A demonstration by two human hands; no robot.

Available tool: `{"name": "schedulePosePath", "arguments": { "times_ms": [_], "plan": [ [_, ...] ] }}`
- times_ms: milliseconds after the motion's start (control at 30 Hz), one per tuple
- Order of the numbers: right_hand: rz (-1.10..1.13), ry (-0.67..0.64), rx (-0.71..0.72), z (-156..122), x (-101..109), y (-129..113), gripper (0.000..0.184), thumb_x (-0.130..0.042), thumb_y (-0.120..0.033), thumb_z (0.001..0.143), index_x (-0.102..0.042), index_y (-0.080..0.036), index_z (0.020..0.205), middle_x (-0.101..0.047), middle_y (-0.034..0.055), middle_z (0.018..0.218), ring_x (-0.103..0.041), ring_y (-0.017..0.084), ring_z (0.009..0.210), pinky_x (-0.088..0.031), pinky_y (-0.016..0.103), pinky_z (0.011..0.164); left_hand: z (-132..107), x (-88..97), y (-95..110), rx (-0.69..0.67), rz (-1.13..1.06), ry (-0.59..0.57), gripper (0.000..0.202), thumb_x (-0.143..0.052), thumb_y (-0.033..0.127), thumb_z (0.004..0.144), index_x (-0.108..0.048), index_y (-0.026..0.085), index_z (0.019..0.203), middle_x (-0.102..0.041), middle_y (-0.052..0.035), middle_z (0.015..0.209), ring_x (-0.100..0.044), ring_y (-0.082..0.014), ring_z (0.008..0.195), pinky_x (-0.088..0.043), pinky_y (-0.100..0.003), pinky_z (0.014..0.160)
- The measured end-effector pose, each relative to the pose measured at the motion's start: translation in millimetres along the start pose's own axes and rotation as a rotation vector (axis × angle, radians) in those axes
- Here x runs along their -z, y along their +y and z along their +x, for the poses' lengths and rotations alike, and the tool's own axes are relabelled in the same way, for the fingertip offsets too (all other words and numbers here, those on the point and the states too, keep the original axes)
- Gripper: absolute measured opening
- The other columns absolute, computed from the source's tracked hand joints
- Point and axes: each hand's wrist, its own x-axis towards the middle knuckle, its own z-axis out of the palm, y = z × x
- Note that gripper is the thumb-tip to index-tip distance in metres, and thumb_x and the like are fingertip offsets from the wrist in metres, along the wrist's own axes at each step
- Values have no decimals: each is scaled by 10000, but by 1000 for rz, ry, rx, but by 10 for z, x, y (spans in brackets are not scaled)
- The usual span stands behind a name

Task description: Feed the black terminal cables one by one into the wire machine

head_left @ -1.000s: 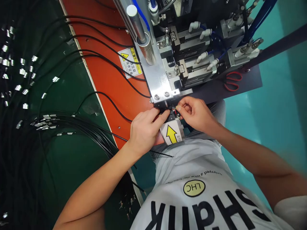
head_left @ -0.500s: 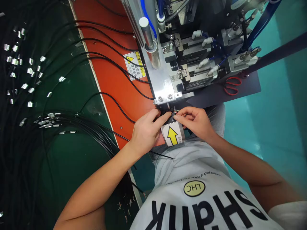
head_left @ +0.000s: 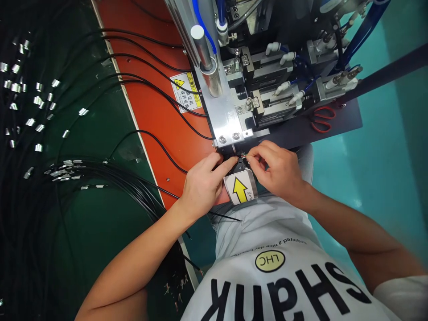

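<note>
Two bare hands meet at the black fixture (head_left: 236, 166) on the near end of the pneumatic machine (head_left: 225, 117). With our right hand (head_left: 277, 169) we pinch a thin wire (head_left: 244, 155) between thumb and forefinger, at the fixture's right side. Our left hand (head_left: 203, 183) presses its fingertips on the left side; we cannot tell whether it grips anything. Nearer us sits a yellow arrow label (head_left: 240, 190). Farther left, black cables (head_left: 138, 81) cross the orange tabletop (head_left: 187, 151); red-handled scissors (head_left: 323, 118) lie to the right.
</note>
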Motion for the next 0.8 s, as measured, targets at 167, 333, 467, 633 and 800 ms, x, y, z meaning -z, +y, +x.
{"name": "schedulePosePath", "arguments": {
  "times_ms": [167, 333, 467, 633, 800],
  "plan": [
    [439, -136, -238, 61, -90, 177, 175, -602, -342, 906, -648, -195, 825, -612, 17, 712, -515, 130, 573, -398, 279, 548, 12, 15, 5, 18, -46, -1, 361, -395, 122, 962, -647, 201, 1208, -608, -71, 916, -623, -193, 999, -480, -245, 660],
    [635, -159, -379, 55, -153, 293, 272, -647, -459, 878, -668, -189, 861, -575, -11, 660, -424, 86, 476, -335, 257, 469, 8, 16, 13, 61, -139, -5, 332, -413, 114, 947, -642, 192, 1175, -634, -64, 923, -629, -180, 944, -484, -247, 676],
    [661, -62, -354, 96, -193, 240, 273, -666, -448, 865, -699, -176, 872, -602, -4, 692, -414, 81, 496, -321, 252, 476, -23, -19, 6, 14, -96, 36, 309, -417, 112, 947, -633, 190, 1153, -663, -66, 944, -628, -172, 879, -470, -261, 668],
    [688, 71, -316, 95, -317, 158, 152, -696, -328, 842, -679, -179, 817, -528, -29, 626, -409, 86, 511, -336, 251, 506, -52, -51, -8, -16, -31, 42, 315, -408, 104, 943, -633, 183, 1149, -667, -79, 955, -626, -182, 898, -470, -277, 690],
    [565, 231, -165, 23, -395, 105, 81, -631, -248, 885, -655, -192, 831, -531, -8, 753, -426, 89, 569, -375, 259, 557, -54, -60, -12, -13, -23, 46, 328, -395, 109, 951, -628, 182, 1170, -671, -79, 950, -615, -179, 878, -459, -283, 696]
  ]
}}
